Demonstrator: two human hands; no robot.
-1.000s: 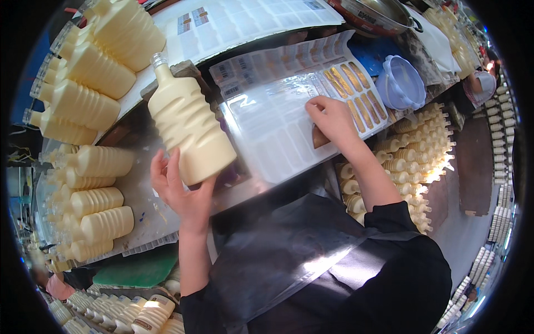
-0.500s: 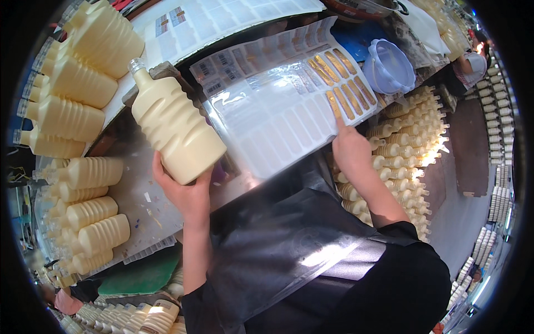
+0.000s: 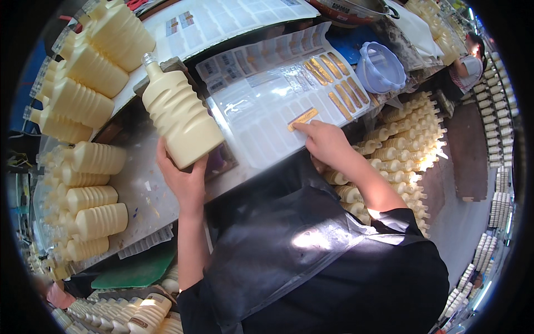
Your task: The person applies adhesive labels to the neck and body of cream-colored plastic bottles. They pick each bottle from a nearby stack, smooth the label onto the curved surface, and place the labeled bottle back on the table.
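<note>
My left hand (image 3: 186, 181) is wrapped round the base of a cream plastic bottle (image 3: 181, 114). The bottle has wavy ribs and a clear neck, and leans with the neck toward the far left. My right hand (image 3: 329, 143) pinches one end of a long gold sticker (image 3: 305, 117) between thumb and fingertip. That sticker hovers over, or lies against, the lower part of a white backing sheet (image 3: 253, 136); I cannot tell which. Several more gold stickers (image 3: 349, 93) sit in two rows at the sheet's right end. Pale blank slots mark the rest of its lower row.
Rows of cream bottles (image 3: 100, 217) lie along the left, with more (image 3: 400, 145) stacked at right. A lilac bucket (image 3: 381, 68) stands beyond the sheet, near a metal pan (image 3: 347, 12). Another label sheet (image 3: 222, 25) lies at the back. A person (image 3: 470, 69) is far right.
My right hand has moved left and nearer to me, carrying a gold sticker off the sheet's right end. The left hand still grips the bottle, almost unmoved; the whole view has shifted slightly.
</note>
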